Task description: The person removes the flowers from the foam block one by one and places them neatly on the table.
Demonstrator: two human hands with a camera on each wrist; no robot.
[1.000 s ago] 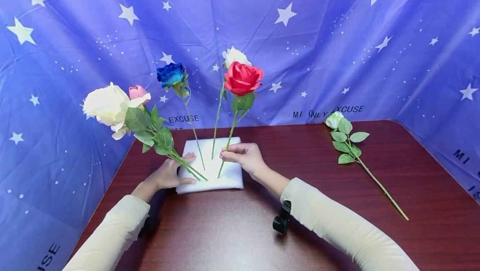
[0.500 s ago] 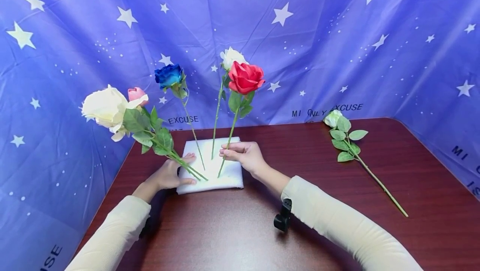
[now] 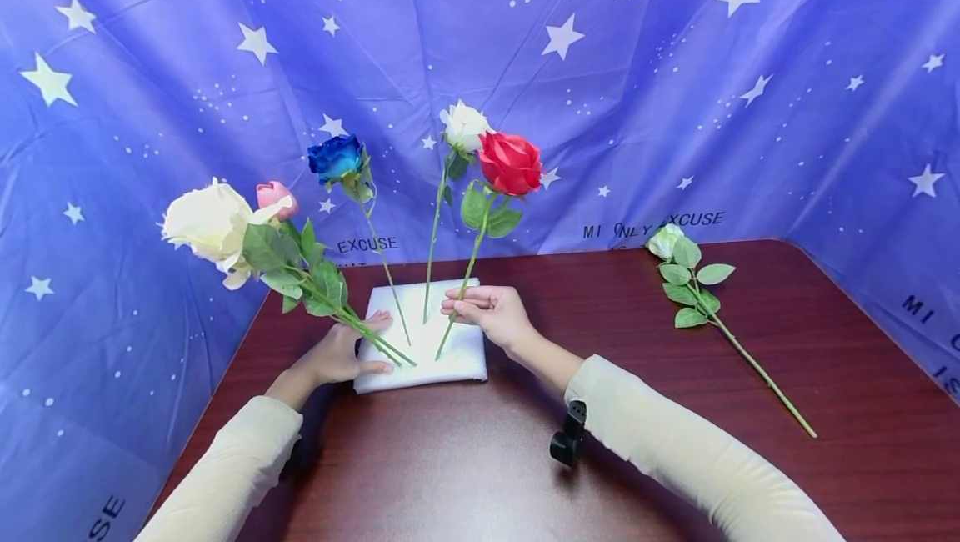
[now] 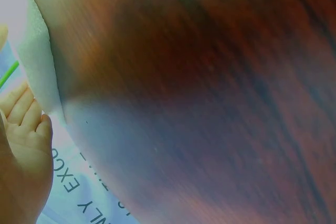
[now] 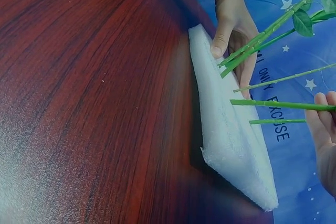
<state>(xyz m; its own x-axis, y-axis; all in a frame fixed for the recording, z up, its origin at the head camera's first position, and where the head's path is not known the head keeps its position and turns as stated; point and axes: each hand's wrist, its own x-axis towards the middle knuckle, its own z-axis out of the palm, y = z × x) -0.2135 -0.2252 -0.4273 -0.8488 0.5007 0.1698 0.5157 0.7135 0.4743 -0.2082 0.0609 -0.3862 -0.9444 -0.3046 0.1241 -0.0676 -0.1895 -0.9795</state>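
My right hand (image 3: 491,313) pinches the green stem of a red rose (image 3: 510,163), whose lower end stands in a white foam block (image 3: 465,367). My left hand (image 3: 337,354) rests on the block's left side, its thumb and fingers spread over the top. Leaning left above that hand are a cream rose (image 3: 210,221) and a pink flower (image 3: 276,198), their stems in the foam. A blue rose (image 3: 335,158) and a white rose (image 3: 463,125) also rise from it. The right wrist view shows the red rose's stem (image 5: 273,104) entering the block.
Another white rose (image 3: 666,240) with green leaves lies on the dark red wooden table (image 3: 600,300) at the right. Behind the table hangs a blue curtain (image 3: 645,108) printed with stars. Tall flower stems crowd the space over the foam.
The red rose's head has tilted to the right, away from the white rose behind it, while my right hand keeps its pinch on the stem. My left hand stays on the foam.
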